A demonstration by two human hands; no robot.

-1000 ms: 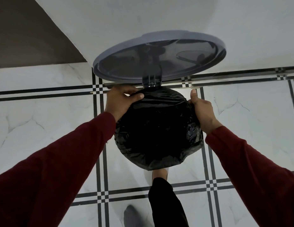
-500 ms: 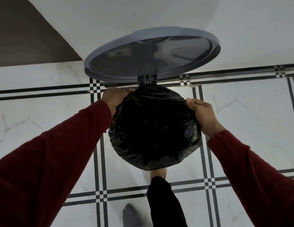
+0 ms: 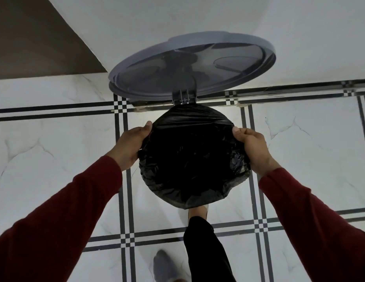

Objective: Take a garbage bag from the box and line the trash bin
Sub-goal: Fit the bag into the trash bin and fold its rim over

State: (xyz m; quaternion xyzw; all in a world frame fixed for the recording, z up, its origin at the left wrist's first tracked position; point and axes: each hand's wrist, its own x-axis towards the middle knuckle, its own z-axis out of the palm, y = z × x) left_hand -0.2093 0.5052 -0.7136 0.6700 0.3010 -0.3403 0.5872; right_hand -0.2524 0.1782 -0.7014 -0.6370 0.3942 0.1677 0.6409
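A black garbage bag (image 3: 189, 157) lies stretched over the round mouth of the trash bin, whose body it hides. The grey bin lid (image 3: 198, 64) stands raised behind it, on a hinge (image 3: 183, 96) at the back. My left hand (image 3: 130, 145) grips the bag's edge on the left side of the rim. My right hand (image 3: 253, 147) grips the edge on the right side, fingers curled over the plastic. The bag's folded-over edge hangs crumpled around the front of the rim. No box is in view.
The bin stands on a white marble floor (image 3: 45, 149) with black grid lines, against a white wall (image 3: 259, 21). My foot (image 3: 198, 211) in a black trouser leg rests at the bin's front base. My other foot (image 3: 163, 265) is lower down. A brown surface (image 3: 31, 37) fills the upper left.
Both hands have slid from the back of the rim down to its left and right sides, still gripping the bag's edge. The view has shifted slightly.
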